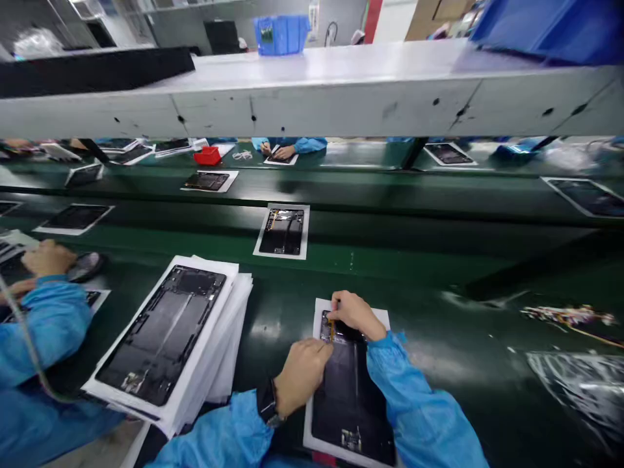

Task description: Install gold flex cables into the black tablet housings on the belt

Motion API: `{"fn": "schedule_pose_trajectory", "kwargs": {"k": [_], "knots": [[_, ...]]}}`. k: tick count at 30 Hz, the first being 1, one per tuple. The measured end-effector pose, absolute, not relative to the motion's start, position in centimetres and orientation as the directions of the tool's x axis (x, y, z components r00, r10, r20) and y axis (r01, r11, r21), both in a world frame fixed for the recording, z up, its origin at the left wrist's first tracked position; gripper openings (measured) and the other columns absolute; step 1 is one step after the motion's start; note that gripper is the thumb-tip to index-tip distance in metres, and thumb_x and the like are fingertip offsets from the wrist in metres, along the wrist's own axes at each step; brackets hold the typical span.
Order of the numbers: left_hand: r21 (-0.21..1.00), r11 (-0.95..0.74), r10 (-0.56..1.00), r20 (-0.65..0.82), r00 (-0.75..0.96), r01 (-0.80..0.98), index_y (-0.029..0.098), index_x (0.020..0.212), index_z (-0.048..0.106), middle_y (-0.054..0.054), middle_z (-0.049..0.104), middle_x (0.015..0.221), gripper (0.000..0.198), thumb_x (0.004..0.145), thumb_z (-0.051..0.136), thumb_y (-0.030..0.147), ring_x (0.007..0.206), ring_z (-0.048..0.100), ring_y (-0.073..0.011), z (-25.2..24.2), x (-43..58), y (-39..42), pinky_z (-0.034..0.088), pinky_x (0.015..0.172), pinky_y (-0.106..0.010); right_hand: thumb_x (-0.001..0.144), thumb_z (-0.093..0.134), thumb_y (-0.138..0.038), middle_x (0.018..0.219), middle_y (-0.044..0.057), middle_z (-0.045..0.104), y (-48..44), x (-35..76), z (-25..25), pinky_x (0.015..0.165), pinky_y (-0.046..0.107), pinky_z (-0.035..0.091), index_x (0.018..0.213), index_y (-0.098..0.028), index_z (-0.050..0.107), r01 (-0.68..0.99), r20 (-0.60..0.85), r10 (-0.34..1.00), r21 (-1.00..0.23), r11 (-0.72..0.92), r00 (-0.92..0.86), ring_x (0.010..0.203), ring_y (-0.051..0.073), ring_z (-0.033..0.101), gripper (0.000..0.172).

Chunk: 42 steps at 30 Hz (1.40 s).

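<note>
Tablet housing (348, 396), black with its internals exposed, lies on a white sheet (318, 325) on the green conveyor belt (439, 292), squarely before me. My left hand (302, 377), a watch (266, 401) on its wrist, is half curled over the housing's upper part, its fingers (325, 348) down at an amber strip (331, 330). My right hand (355, 315) is curled over the top end, its fingertips (335, 300) just beside the left fingers. I cannot tell from this view whether either hand has a firm hold. To the left, a stack of white sheets (229, 325) carries a second housing (160, 335). A co-worker's hands (49, 260) lie beyond it, near a dark round object (85, 266). A third housing (283, 231) lies farther along the belt, below a grey shelf (316, 107).
</note>
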State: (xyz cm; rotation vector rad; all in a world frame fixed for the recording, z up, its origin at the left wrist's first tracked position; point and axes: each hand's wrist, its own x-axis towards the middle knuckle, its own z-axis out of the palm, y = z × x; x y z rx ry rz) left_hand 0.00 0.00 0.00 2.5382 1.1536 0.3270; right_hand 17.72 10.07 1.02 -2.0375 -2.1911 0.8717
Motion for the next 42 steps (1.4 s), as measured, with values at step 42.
{"fn": "schedule_pose_trajectory", "kwargs": {"k": [42], "knots": [[0.260, -0.806, 0.591, 0.401, 0.700, 0.531, 0.013, 0.106, 0.066, -0.006, 0.070, 0.114, 0.022, 0.099, 0.045, 0.014, 0.105, 0.062, -0.0203, -3.5, -1.1, -1.0, 0.052, 0.082, -0.034, 0.087, 0.067, -0.040, 0.092, 0.000, 0.056, 6.4, 19.3, -0.6, 0.055, 0.028, 0.026, 0.087, -0.022, 0.052, 0.923, -0.089, 0.965, -0.325, 0.206, -0.247, 0.068, 0.013, 0.056, 0.024]]}}
